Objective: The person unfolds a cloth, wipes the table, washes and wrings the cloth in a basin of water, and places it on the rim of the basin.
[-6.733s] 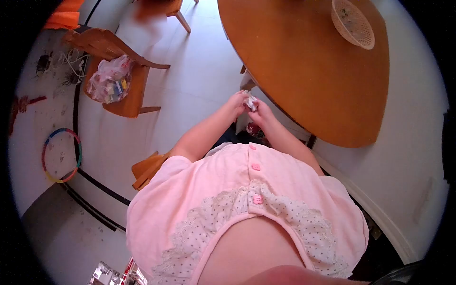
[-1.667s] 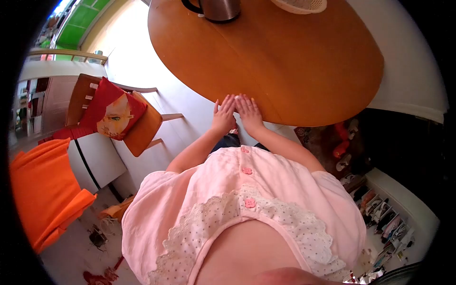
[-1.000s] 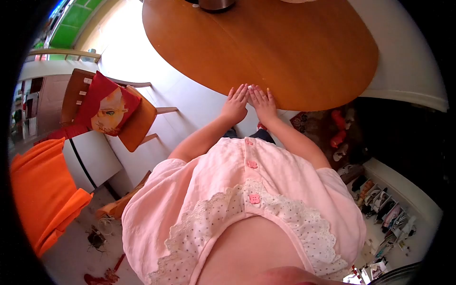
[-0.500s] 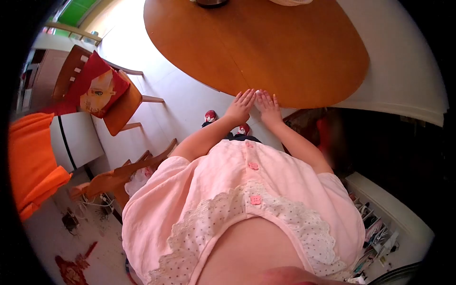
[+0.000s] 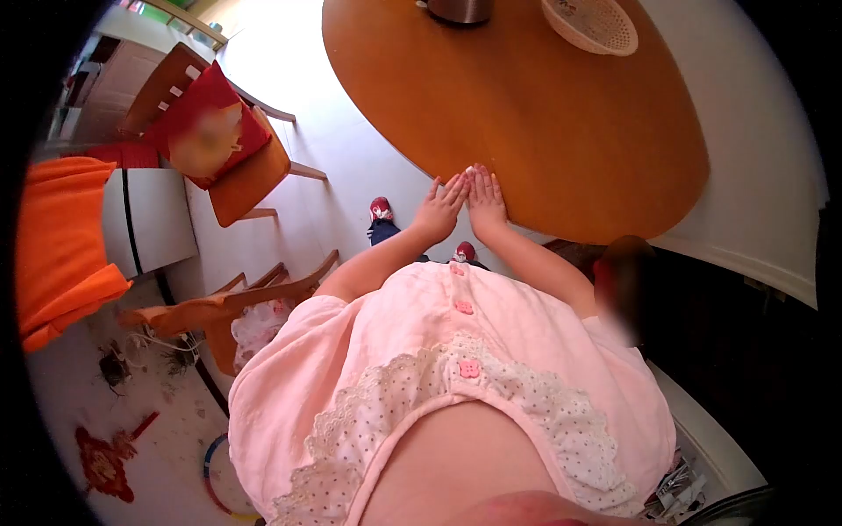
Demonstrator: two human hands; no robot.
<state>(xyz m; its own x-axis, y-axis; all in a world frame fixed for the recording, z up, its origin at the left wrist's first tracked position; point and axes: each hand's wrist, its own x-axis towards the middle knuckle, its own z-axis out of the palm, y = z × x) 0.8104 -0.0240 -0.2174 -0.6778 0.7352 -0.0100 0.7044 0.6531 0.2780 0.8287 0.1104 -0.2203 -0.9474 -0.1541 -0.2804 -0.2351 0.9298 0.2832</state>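
Note:
My left hand [image 5: 440, 209] reaches to the near edge of the brown wooden table [image 5: 544, 123], palm down with its fingers stretched out. Beside it, my right hand [image 5: 486, 200] lies with fingers extended at the same edge. The two hands nearly meet at the fingertips, where a small white thing [image 5: 470, 172] shows; which hand touches it I cannot tell. A pink woven basket [image 5: 596, 24] and a dark metal pot or kettle [image 5: 460, 9], cut off by the frame, stand at the table's far side.
A wooden chair [image 5: 230, 195] with a red cushion [image 5: 210, 131] stands at the left. Nearer is another chair [image 5: 219, 317] with a plastic bag [image 5: 256, 333]. An orange cloth [image 5: 66, 254] hangs at far left. A hoop [image 5: 210, 478] is at lower left. Red shoes [image 5: 381, 209] show below.
The view has shifted, bringing the basket fully into sight. Earlier both hands held a small whitish thing away from the table; since then they have come to lie flat at its edge.

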